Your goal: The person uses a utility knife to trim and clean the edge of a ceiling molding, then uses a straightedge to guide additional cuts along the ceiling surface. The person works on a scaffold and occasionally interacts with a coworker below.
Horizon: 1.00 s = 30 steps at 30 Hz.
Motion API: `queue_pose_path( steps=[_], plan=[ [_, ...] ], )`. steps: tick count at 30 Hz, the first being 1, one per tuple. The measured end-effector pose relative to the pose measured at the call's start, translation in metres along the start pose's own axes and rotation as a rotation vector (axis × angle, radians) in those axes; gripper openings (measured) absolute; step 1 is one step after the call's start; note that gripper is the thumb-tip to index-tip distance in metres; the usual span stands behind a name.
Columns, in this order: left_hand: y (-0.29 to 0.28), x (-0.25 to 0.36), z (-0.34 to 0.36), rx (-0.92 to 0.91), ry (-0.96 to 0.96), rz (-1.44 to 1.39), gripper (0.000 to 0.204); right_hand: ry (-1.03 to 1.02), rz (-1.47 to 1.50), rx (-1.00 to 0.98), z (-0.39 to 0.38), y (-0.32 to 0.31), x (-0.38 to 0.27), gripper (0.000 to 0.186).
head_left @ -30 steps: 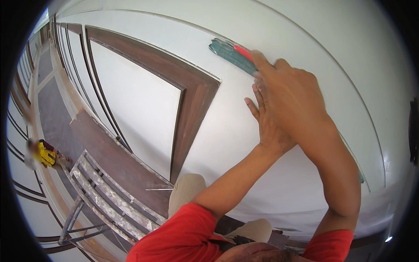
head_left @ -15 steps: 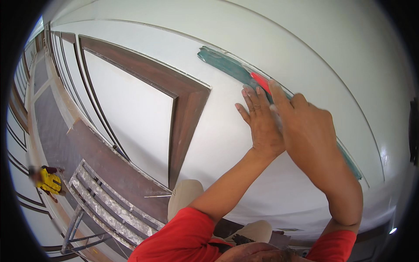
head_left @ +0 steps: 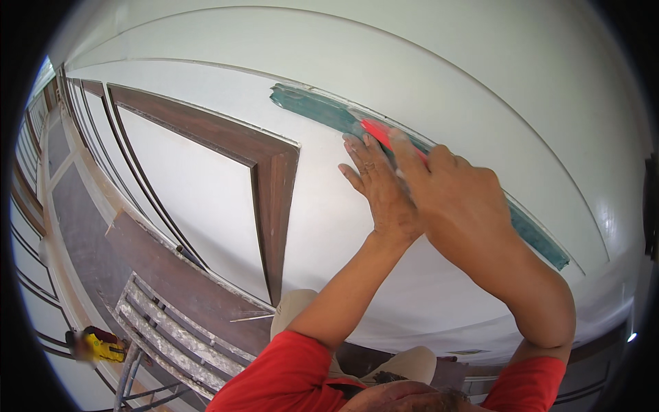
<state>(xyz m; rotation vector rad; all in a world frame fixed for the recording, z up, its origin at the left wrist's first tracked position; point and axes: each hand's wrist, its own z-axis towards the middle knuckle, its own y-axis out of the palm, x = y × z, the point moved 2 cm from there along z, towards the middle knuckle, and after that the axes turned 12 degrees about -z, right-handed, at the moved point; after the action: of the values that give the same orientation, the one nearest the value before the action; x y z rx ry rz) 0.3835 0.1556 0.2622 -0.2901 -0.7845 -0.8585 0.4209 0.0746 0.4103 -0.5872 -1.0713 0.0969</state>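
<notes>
A long teal strip [head_left: 539,235] runs diagonally along a groove in the pale wall. My right hand [head_left: 456,196] is closed round a red hand tool [head_left: 375,132] that rests on the strip, its exact kind hidden by the fingers. Just left of it, my left hand [head_left: 381,192] lies flat with fingers apart, its fingertips at the strip’s lower edge beside the red tool and its side partly under my right hand. A dark brown wooden frame [head_left: 277,199] is set in the wall left of my hands.
A paint-spattered slatted metal platform [head_left: 175,329] stands at lower left on a grey and brown floor [head_left: 82,213]. A person in a yellow top [head_left: 106,349] is beyond it. My bent knees show below my arms. A railing-like row of dark lines curves along the far left.
My right hand and the red tool have moved down and right along the teal strip, uncovering its upper part. The view has shifted, and the person in yellow now appears lower.
</notes>
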Motion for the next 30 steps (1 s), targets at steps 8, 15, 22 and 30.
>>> queue_pose_path(
  steps=[8,15,22,30],
  plan=[
    [-0.002,0.003,-0.001,0.037,0.001,-0.132,0.115,0.002,0.082,0.030,-0.015,0.007,-0.002,0.076],
    [0.006,0.009,-0.001,-0.111,-0.061,-0.095,0.112,0.005,0.029,0.180,0.037,0.023,-0.021,0.053],
    [0.011,0.006,-0.001,-0.120,-0.067,-0.081,0.109,-0.014,0.000,0.060,0.040,0.012,-0.019,0.050],
    [0.007,-0.006,-0.004,0.060,-0.021,-0.051,0.110,-0.031,-0.008,-0.068,-0.012,0.004,0.005,0.073]
  ],
)
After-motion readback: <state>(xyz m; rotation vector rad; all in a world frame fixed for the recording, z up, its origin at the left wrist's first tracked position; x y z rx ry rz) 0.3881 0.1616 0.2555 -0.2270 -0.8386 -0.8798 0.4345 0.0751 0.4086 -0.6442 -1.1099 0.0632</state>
